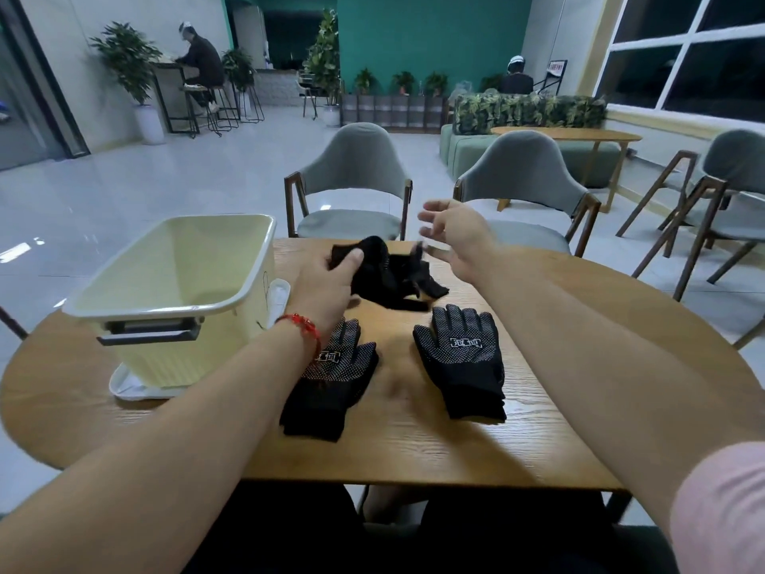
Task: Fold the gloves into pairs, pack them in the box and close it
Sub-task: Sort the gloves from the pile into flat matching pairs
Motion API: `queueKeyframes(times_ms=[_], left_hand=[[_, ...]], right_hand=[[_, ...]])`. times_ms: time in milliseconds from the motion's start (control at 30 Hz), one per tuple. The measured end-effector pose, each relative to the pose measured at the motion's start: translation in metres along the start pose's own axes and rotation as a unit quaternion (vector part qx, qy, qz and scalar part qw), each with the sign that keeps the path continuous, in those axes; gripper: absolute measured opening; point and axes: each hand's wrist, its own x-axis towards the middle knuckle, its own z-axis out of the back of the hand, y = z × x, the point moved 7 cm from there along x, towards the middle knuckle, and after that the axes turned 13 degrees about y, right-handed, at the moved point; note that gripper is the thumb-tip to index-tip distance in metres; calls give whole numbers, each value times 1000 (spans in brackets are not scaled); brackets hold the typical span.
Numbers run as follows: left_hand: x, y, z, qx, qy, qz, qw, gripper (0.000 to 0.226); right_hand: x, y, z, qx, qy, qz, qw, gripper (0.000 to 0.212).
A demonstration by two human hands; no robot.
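The pale yellow plastic box (174, 283) stands open on the left side of the wooden table (414, 449). What shows of its inside is bare yellow wall, and its near rim hides the front of the floor. A grey latch handle sits on its near end. The box rests on a flat white lid (128, 387), whose edge sticks out at the front and on the right side.

All the gloves lie outside the box, on the table. A loose heap of black gloves (397, 279) lies near the far edge. The person's left hand (327, 279) grips one end of it, thumb on top and fingers curled under the fabric. A red string bracelet (304, 325) circles that wrist. The right hand (455, 238) hovers just beside the heap, fingers spread loosely. It is blurred, and whether a fingertip touches the fabric cannot be told.

Nearer the person, two dotted black gloves lie flat, palms up and fingers pointing away. The left glove (331, 379) is partly under the left forearm, and the right glove (461, 362) lies apart from it, with layered cuffs.

Two grey chairs (352, 180) stand behind the table.
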Motion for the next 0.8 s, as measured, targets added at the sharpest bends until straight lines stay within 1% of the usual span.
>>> queueKeyframes(times_ms=[33,67,100,133,167,200,233,300,367,400,467,533,600,700,800], left_hand=[[1,-18,5,118,-10,-54,992,15],[2,-36,7,223,-12,-105,969,15],[4,-53,7,303,-7,-145,942,15],[6,-69,5,359,7,-169,918,15],[8,-83,4,404,24,-184,896,15],[10,-95,2,441,41,-193,875,15],[12,-104,1,474,55,-196,857,15],[13,-117,0,513,82,-205,830,16],[11,-121,1,527,98,-219,815,20],[10,-120,1,542,98,-222,805,22],[7,-111,1,583,95,-225,775,24],[0,-94,-3,602,122,-235,753,23],[-7,-80,-5,605,143,-254,741,24],[-16,-71,-1,620,115,-300,716,29],[-31,-63,-1,620,98,-342,699,35]], right_hand=[[-4,-2,5,-34,-44,-11,998,43],[-7,-3,7,-59,-64,-15,996,39],[-12,-4,3,-68,-54,-16,996,32],[-16,-5,-4,-59,-23,-22,998,21],[-22,-6,-16,-31,27,-36,999,10],[-29,-8,-28,-6,83,-58,995,13],[-38,-10,-40,8,140,-80,987,27],[-52,-14,-61,8,240,-113,964,58],[-60,-22,-78,21,318,-136,938,88],[-62,-26,-85,33,347,-145,926,98],[-65,-33,-98,63,377,-156,911,109],[-64,-38,-108,87,382,-161,906,110],[-60,-43,-114,113,375,-160,906,107],[-53,-50,-118,165,341,-152,913,100],[-47,-57,-120,233,299,-128,917,86]])
